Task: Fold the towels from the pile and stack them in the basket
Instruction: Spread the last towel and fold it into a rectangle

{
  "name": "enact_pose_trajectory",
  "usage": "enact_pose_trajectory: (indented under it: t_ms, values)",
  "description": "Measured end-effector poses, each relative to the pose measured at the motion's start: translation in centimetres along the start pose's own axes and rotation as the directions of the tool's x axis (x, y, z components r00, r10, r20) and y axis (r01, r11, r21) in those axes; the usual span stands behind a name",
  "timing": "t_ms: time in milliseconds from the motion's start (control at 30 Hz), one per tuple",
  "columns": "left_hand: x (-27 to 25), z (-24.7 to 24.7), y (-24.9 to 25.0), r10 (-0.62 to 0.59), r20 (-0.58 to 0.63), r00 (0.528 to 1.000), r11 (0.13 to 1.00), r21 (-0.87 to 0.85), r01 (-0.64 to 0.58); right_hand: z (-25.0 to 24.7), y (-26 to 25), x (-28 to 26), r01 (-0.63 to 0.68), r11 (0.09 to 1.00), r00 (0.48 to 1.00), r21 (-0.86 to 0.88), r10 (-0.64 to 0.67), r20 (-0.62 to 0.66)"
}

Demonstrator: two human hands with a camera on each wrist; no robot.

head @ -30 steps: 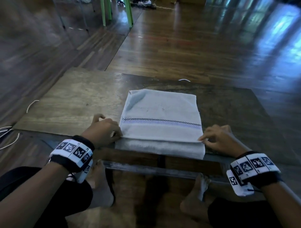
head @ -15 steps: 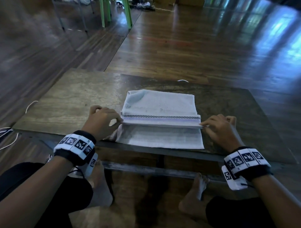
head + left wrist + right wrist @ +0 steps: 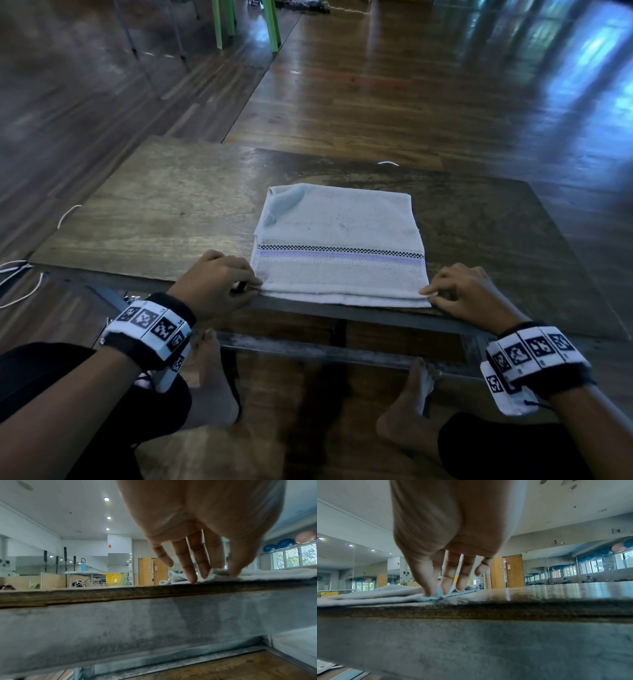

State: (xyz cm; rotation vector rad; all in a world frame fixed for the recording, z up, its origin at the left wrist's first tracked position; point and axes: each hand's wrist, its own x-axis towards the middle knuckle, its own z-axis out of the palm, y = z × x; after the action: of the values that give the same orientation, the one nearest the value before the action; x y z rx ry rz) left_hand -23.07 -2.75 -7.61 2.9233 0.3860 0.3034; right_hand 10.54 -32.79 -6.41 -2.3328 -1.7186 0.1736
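Observation:
A pale grey towel (image 3: 339,233) with a checkered and purple stripe lies folded in layers on the low wooden table (image 3: 164,212). Its near edge runs along the table's front edge. My left hand (image 3: 253,286) pinches the near left corner between thumb and fingers, and the left wrist view shows this same left hand (image 3: 217,573) on the towel (image 3: 274,574). My right hand (image 3: 430,296) pinches the near right corner. In the right wrist view the right hand (image 3: 435,595) has its thumb and forefinger closed on the towel (image 3: 376,595) corner. No pile or basket shows in the head view.
My bare feet (image 3: 212,387) rest under the table's metal frame (image 3: 342,353). White cables (image 3: 20,274) lie on the floor at left and green chair legs (image 3: 246,24) stand far ahead. A yellow basket (image 3: 113,578) stands far across the room.
Half a second ago both hands held the upper layer's edge farther up the table, baring the lower layer. They have drawn it back to the near edge, covering that layer.

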Motion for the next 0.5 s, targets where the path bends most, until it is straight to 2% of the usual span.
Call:
enact_pose_trajectory:
  t_ms: [133, 267, 367, 500]
  values:
    - [-0.1, 0.0, -0.2, 0.053, 0.049, 0.997, 0.996, 0.068, -0.056, -0.1, 0.1, -0.2, 0.008, 1.000, 1.000, 0.023, -0.009, 0.024]
    - [0.2, 0.2, -0.1, 0.083, -0.022, 0.996, 0.995, 0.063, -0.081, 0.3, -0.4, -0.3, 0.069, 0.998, 0.996, -0.012, -0.068, 0.065]
    - [0.4, 0.1, 0.0, 0.051, -0.035, 0.998, 0.998, 0.041, -0.049, 0.8, -0.8, -0.3, 0.067, 0.995, 0.997, -0.079, -0.065, 0.034]
    - [0.3, -0.3, 0.1, 0.014, -0.022, 1.000, 1.000, -0.007, -0.014, 1.1, -0.8, -0.4, 0.071, 0.997, 0.997, -0.019, -0.070, 0.026]
